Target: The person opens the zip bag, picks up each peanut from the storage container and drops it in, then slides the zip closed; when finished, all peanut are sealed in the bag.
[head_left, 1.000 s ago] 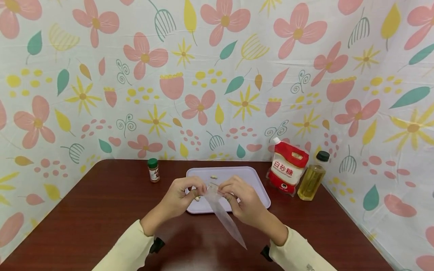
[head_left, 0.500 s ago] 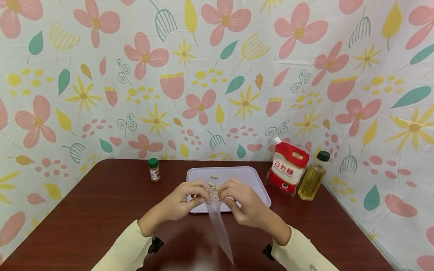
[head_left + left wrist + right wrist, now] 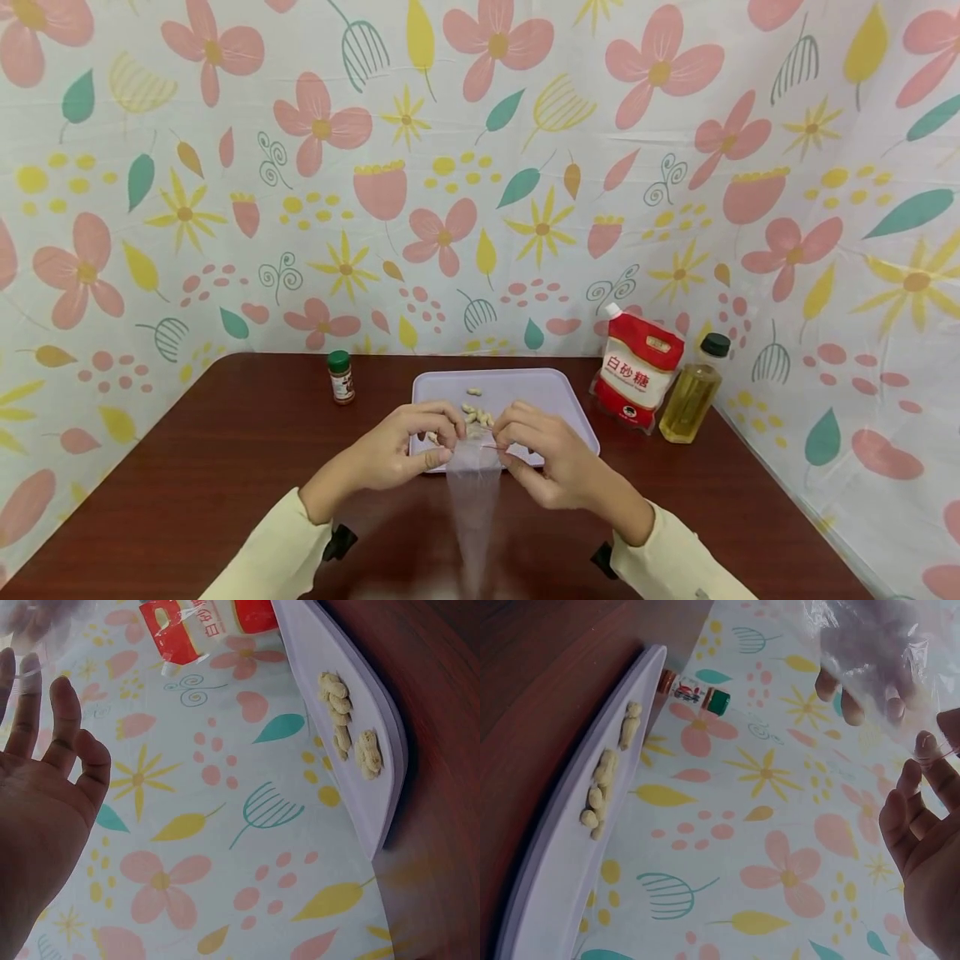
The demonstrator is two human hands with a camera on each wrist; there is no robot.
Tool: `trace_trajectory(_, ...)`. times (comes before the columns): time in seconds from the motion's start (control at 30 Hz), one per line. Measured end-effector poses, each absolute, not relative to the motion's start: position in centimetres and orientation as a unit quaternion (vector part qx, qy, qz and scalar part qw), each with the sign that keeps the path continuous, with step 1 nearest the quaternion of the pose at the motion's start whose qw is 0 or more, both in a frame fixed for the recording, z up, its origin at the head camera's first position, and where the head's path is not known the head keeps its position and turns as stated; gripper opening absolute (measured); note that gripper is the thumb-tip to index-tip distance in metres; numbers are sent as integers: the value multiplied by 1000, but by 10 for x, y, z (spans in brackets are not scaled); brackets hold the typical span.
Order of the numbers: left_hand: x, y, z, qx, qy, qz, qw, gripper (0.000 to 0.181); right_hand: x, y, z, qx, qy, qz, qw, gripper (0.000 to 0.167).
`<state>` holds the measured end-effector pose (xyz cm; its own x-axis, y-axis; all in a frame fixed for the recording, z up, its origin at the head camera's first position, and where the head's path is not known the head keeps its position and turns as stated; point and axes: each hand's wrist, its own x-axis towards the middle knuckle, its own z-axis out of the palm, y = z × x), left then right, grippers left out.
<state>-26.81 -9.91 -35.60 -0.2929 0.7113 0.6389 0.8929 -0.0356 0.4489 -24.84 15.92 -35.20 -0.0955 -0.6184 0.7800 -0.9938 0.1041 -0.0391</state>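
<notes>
A clear plastic bag (image 3: 474,487) hangs mouth-up between the two hands, its narrow end trailing down toward the table. My left hand (image 3: 420,442) pinches the left side of its rim, and my right hand (image 3: 547,454) pinches the right side. In the right wrist view, the film of the plastic bag (image 3: 881,660) lies in front of the left fingers, and its rim crosses the right fingertips. Behind the hands, several peanuts in their shells (image 3: 475,414) lie on a lavender tray (image 3: 525,383). The hands partly cover the tray's front edge.
A green-capped seasoning jar (image 3: 341,379) stands at the back left of the dark wood table (image 3: 247,442). To the tray's right are a red and white sugar pouch (image 3: 636,371) and an oil bottle (image 3: 693,392). A floral cloth (image 3: 480,183) hangs behind.
The bag's mouth has been spread wider, and its lower end has swung from the right to hang straight down. The hands have moved slightly apart, showing more peanuts.
</notes>
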Motion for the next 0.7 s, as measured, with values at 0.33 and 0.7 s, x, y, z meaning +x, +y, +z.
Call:
trace_trajectory(0.33, -265, -98, -355, -555, -717, -403, 122, 17, -247, 160, -352, 600, -673, 326, 284, 18)
trace_trajectory(0.7, -266, -96, -355, -567, -716, -391, 112, 18, -244, 164, -354, 593, -684, 349, 244, 13)
